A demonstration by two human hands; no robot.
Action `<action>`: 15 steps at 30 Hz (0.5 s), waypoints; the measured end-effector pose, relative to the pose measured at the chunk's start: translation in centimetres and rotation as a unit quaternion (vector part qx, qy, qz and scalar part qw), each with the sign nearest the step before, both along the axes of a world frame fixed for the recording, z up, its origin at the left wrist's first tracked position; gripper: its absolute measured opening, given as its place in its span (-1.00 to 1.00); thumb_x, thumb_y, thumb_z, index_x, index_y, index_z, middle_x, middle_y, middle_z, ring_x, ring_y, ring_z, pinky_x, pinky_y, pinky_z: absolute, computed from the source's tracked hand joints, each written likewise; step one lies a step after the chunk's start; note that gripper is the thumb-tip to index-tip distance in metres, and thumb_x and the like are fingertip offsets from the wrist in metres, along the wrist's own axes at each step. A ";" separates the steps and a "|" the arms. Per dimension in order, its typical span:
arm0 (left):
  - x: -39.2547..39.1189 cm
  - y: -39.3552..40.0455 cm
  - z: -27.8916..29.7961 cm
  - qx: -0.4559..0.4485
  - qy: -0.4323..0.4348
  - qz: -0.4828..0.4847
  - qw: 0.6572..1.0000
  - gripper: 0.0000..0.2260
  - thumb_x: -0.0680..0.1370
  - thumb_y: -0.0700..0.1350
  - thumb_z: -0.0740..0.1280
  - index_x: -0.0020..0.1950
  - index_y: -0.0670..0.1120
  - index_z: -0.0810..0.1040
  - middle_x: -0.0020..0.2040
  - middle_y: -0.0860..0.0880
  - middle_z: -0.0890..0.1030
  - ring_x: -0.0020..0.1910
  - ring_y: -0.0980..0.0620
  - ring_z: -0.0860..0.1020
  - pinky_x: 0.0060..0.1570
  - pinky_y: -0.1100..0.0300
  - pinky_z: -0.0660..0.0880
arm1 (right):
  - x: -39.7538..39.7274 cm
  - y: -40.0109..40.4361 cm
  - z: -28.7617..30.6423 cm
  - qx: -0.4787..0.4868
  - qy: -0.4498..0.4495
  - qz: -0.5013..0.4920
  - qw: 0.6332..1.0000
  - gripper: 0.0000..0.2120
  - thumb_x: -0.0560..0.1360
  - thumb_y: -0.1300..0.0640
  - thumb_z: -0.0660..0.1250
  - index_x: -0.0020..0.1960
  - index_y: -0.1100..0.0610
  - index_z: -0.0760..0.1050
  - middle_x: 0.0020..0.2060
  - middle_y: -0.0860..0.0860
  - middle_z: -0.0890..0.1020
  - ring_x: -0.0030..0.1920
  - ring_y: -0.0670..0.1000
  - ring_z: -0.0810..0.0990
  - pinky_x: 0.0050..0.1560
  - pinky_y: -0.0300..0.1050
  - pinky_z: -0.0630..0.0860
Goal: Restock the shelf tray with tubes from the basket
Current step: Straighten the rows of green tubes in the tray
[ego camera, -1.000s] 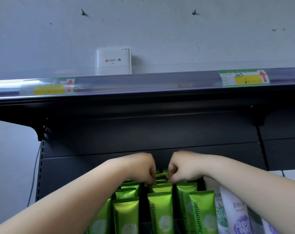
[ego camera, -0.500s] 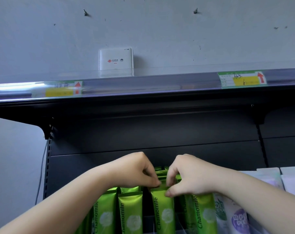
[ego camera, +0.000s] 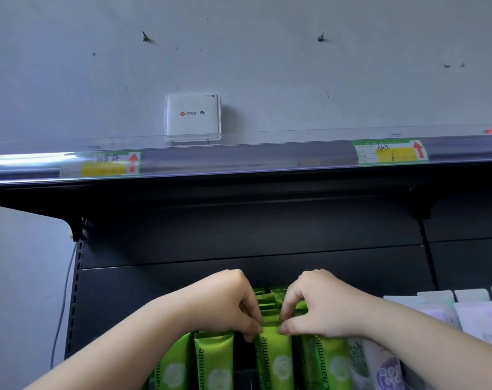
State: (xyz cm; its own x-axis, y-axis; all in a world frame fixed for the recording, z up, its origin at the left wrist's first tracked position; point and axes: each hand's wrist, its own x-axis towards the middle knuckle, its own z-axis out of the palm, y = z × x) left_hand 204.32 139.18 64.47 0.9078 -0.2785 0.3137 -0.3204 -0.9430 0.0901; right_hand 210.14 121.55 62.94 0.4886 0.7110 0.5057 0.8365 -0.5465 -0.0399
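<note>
Green tube (ego camera: 273, 358), top pinched between fingers (ego camera: 253, 332)

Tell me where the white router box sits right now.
In the head view, the router stands left of centre on the top shelf, against the wall, above and behind the hands, between the two price tags.

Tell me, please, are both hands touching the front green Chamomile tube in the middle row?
Touching. The head view shows the left hand and the right hand pinching the top edge of the green Chamomile tube from either side, fingertips on its crimped end.
</note>
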 end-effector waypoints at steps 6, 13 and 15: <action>-0.4 0.9 0.8 0.002 -0.204 0.109 0.973 -0.85 0.50 0.03 0.32 -0.05 0.06 0.66 -0.26 0.15 0.61 -0.29 0.24 0.53 -0.19 0.38 0.35 | 1.0 -1.7 1.1 0.158 0.035 0.000 0.987 -0.91 0.42 0.00 0.39 -0.26 -0.12 0.61 -0.24 -0.17 0.67 -0.19 -0.29 0.57 -0.10 -0.40 0.44; -0.5 2.1 2.0 0.045 -0.284 0.177 0.941 -0.84 0.50 0.08 0.28 -0.23 0.06 0.55 -0.27 0.10 0.60 -0.23 0.09 0.47 -0.07 0.26 0.25 | 2.1 -3.6 1.1 0.272 -0.010 -0.072 0.960 -0.73 0.43 0.01 0.39 -0.39 0.01 0.42 -0.51 -0.11 0.45 -0.38 -0.20 0.35 -0.34 -0.31 0.20; -0.5 2.5 2.0 0.054 -0.279 0.184 0.941 -0.80 0.49 0.08 0.29 -0.31 0.06 0.47 -0.31 0.09 0.57 -0.24 0.09 0.45 -0.06 0.25 0.25 | 1.9 -3.7 1.0 0.251 -0.022 -0.085 0.964 -0.71 0.43 0.00 0.39 -0.40 0.02 0.39 -0.48 -0.11 0.42 -0.38 -0.18 0.36 -0.34 -0.31 0.19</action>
